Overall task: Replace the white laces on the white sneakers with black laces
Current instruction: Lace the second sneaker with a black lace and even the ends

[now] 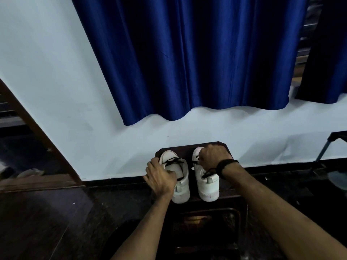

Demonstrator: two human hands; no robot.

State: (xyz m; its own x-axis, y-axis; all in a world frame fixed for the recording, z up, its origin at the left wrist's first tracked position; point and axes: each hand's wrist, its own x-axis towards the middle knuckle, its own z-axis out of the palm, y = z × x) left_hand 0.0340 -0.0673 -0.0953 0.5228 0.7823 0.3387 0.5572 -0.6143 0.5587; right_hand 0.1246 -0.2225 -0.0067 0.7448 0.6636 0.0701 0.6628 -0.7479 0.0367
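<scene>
Two white sneakers stand side by side, heels toward you, on a small dark stand [221, 145] against the pale wall. Your left hand [161, 178] grips the left sneaker [181, 186] by its outer side, fingers curled over the collar, black lace [173, 162] just beyond them. Your right hand [213, 156] covers the tongue of the right sneaker [208, 186], fingers curled down; whether they pinch its black lace end [208, 173] you cannot tell. A blue curtain [187, 53] hangs above.

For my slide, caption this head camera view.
Both hands, left hand and right hand, grip white sneakers already threaded with black laces on a dark stool.
</scene>
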